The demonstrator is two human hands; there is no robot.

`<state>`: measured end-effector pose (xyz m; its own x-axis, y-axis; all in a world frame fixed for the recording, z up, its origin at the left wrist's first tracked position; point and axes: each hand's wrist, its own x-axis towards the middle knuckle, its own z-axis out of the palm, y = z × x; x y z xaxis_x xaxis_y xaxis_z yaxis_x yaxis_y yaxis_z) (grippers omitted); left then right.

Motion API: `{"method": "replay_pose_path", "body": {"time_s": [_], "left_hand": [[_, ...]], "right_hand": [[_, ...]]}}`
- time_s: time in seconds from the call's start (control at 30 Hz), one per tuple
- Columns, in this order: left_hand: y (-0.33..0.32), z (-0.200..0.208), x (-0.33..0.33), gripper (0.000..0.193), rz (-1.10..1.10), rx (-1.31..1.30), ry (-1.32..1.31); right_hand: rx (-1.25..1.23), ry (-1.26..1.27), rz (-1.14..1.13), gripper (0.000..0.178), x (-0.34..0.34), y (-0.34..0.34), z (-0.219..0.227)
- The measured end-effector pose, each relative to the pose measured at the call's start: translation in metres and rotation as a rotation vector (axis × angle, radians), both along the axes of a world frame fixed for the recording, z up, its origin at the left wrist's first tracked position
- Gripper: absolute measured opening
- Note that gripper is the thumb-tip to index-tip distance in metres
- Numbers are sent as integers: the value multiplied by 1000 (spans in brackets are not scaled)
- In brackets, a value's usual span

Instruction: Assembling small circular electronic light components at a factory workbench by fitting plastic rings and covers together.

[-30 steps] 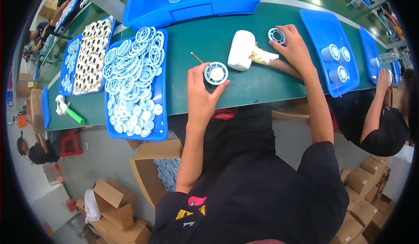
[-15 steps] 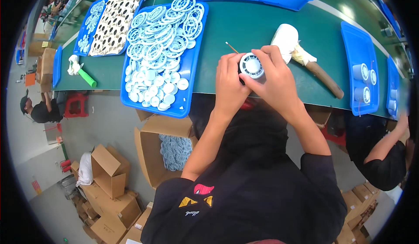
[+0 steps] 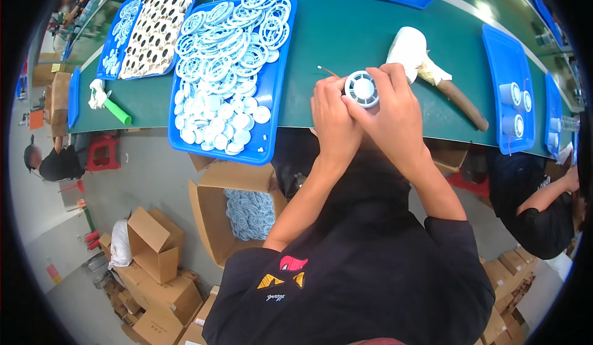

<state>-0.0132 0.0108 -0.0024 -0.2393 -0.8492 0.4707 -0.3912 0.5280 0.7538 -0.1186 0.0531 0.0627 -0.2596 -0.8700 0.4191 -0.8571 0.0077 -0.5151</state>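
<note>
Between my two hands, just over the table's near edge, is a round pale-blue plastic housing [image 3: 362, 89] with a slotted face turned up. My left hand [image 3: 333, 113] curls around its left side, and its thumb is mostly hidden. From the right, my right hand [image 3: 395, 110] grips it, thumb on the near rim and fingers on the far side. A thin reddish wire [image 3: 328, 71] with a pale tip sticks out beyond my left fingers. Right of my hands lies a mallet with a white wrapped head [image 3: 407, 47] and a brown wooden handle [image 3: 462, 104].
To the left, a blue tray [image 3: 267, 150] holds piled pale-blue rings [image 3: 219, 42] and round caps [image 3: 216, 126]. Farther left are an egg-carton tray [image 3: 162, 27] and a green-handled tool [image 3: 117, 111]. Another blue tray [image 3: 491, 39] at right holds similar housings [image 3: 510, 94]. A co-worker's arm [image 3: 546, 197] shows at right.
My hands and the housing have moved slightly right. The thumb still presses its near rim. The view has shifted a little.
</note>
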Motion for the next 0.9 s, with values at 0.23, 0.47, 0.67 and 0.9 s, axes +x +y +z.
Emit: {"method": "replay_pose_path", "body": {"time_s": [0.23,0.47,0.67,0.9], "left_hand": [[0,0,2,47,-9,-8,6],[11,10,1,66,-84,31,162],[16,8,6,68,-79,100,161],[13,14,0,64,-99,160,203]], "right_hand": [[-11,-9,-13,51,1,2,-1],[47,-32,-49,49,-1,4,4],[72,-90,94,49,-29,10,18],[143,358,-233,47,-110,39,-26]]}}
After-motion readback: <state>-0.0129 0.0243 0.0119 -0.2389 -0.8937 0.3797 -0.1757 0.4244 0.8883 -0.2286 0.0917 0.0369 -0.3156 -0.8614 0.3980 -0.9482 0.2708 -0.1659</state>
